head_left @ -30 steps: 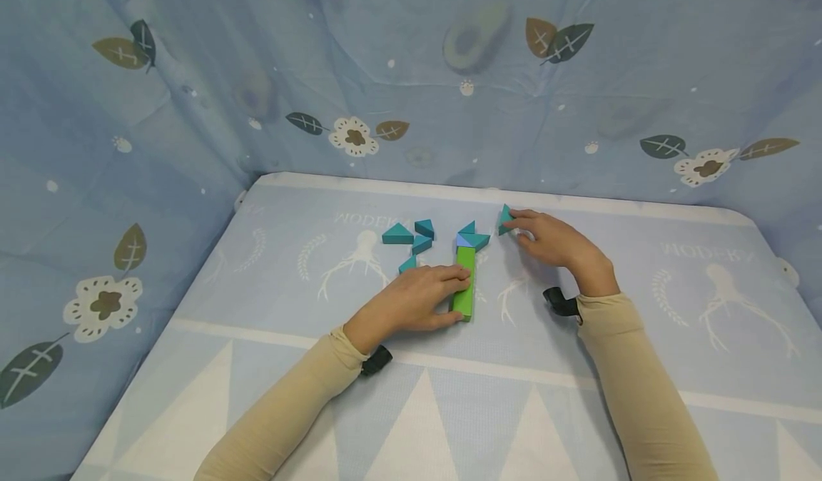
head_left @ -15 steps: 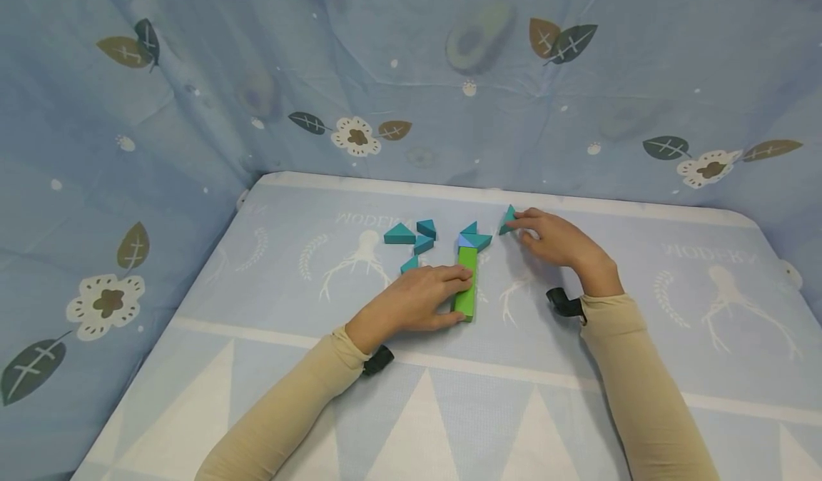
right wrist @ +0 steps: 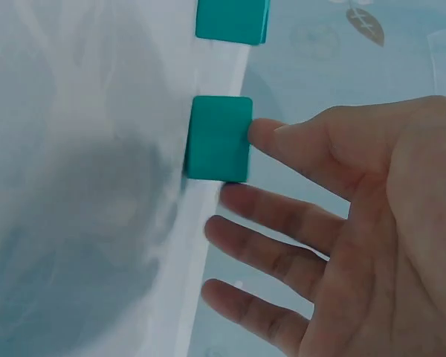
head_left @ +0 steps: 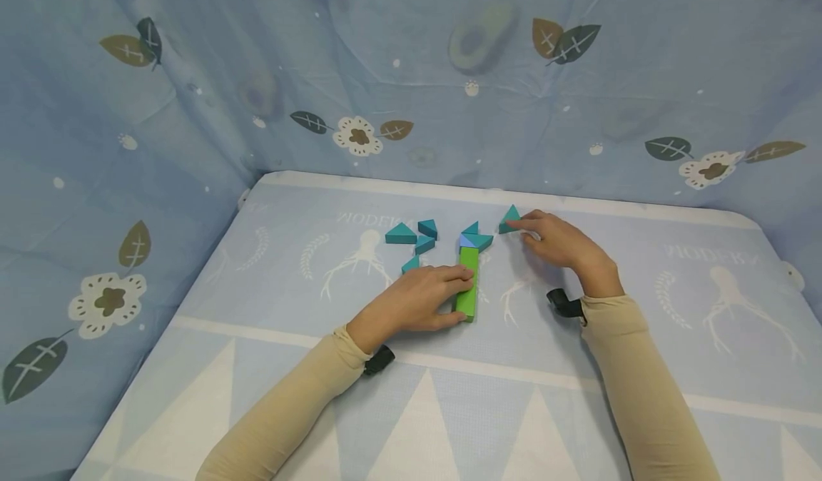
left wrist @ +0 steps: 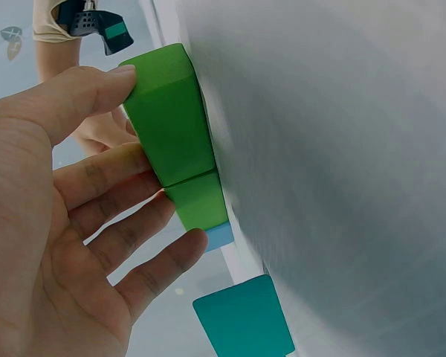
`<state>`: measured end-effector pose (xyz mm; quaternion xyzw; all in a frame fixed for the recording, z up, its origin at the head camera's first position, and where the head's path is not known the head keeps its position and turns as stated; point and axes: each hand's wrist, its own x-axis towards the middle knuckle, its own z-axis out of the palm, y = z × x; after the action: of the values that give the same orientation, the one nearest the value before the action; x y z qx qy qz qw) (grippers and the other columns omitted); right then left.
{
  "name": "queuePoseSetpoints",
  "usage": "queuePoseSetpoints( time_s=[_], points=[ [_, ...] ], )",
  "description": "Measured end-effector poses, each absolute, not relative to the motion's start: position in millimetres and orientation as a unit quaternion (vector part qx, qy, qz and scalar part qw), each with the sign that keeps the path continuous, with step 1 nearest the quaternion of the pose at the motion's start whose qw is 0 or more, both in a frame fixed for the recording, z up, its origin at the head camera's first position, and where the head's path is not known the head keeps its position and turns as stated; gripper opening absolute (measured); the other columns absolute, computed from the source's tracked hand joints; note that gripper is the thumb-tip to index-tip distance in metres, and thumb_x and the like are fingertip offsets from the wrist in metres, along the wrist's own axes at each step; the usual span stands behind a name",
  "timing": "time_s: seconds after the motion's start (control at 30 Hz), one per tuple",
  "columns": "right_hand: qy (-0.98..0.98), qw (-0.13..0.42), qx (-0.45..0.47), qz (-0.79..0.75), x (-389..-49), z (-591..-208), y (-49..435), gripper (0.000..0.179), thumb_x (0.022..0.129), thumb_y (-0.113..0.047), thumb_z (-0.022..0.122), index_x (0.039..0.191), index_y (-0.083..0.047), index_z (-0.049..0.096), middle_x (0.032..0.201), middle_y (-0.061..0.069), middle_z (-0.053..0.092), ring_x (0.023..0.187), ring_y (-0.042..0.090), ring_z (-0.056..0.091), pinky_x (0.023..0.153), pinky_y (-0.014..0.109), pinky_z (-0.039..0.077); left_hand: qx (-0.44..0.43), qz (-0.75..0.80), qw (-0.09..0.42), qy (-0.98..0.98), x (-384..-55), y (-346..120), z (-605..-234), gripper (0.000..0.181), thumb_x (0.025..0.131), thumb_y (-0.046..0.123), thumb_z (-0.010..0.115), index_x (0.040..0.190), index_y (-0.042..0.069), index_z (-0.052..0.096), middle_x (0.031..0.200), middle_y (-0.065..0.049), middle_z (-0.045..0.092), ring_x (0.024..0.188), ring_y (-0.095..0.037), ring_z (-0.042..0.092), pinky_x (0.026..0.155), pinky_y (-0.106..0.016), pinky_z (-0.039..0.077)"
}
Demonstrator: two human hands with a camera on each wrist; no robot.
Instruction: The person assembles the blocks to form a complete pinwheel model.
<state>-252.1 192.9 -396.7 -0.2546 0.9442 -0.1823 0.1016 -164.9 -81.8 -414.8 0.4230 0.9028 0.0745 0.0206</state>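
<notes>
My left hand point(head_left: 417, 299) lies over two green blocks point(left wrist: 171, 119) set end to end. Its thumb touches the near end and its fairly straight fingers rest along them, as the left wrist view shows. A small violet-blue triangular block point(head_left: 465, 240) meets their far end, with two teal triangles point(head_left: 480, 242) around it. Farther right, my right hand point(head_left: 559, 242) pinches a turquoise triangular block point(head_left: 511, 218) lying on the mat. In the right wrist view, that block point(right wrist: 219, 139) has the thumb at one edge; the index finger is mostly hidden behind it.
Several loose teal triangular blocks point(head_left: 401, 234) lie left of the green ones, one teal block point(head_left: 409, 264) close to the left hand. A patterned blue-white mat point(head_left: 308, 203) covers the table. A blue curtain point(head_left: 289, 53) hangs behind and at left.
The turquoise triangular block under my right hand has turned, so its broad face now shows more, and it has shifted slightly right. My left hand has stayed on the green blocks.
</notes>
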Motion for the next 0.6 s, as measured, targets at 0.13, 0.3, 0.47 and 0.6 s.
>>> queuePoseSetpoints(
  time_s=[0.13,0.3,0.47,0.6],
  points=[
    [0.945,0.106,-0.251,-0.181,-252.7,-398.9,191.3,0.042,0.101,-0.01,0.042,0.142,-0.006,0.052,0.14,0.027,0.049,0.13,0.045,0.046,0.107,0.06,0.037,0.424,0.075,0.018,0.902,-164.8,-82.1,-415.5,0.054,0.093,0.044,0.064,0.136,0.012,0.059,0.145,-0.001,0.052,0.132,-0.018,0.052,0.106,-0.033,0.046],
    [0.949,0.108,-0.234,-0.18,-252.1,-400.1,189.1,0.042,0.101,-0.012,0.043,0.142,-0.007,0.052,0.139,0.026,0.05,0.13,0.044,0.047,0.106,0.06,0.037,0.426,0.076,0.011,0.902,-165.2,-82.3,-417.3,0.054,0.093,0.044,0.064,0.136,0.012,0.06,0.144,0.0,0.053,0.131,-0.017,0.052,0.105,-0.033,0.047],
    [0.951,0.101,-0.234,-0.178,-251.4,-402.5,182.5,0.043,0.101,-0.014,0.044,0.144,-0.008,0.05,0.14,0.026,0.05,0.128,0.044,0.048,0.104,0.061,0.039,0.427,0.076,0.008,0.901,-165.2,-82.3,-417.2,0.054,0.092,0.044,0.064,0.136,0.012,0.06,0.144,0.0,0.053,0.131,-0.016,0.053,0.105,-0.033,0.047],
    [0.954,0.088,-0.232,-0.169,-251.2,-404.7,176.5,0.044,0.101,-0.014,0.045,0.144,-0.009,0.05,0.139,0.025,0.05,0.127,0.044,0.049,0.103,0.061,0.04,0.426,0.075,0.006,0.901,-165.0,-82.4,-416.7,0.054,0.092,0.045,0.064,0.136,0.013,0.06,0.144,0.0,0.054,0.13,-0.016,0.053,0.105,-0.032,0.046]
  ],
)
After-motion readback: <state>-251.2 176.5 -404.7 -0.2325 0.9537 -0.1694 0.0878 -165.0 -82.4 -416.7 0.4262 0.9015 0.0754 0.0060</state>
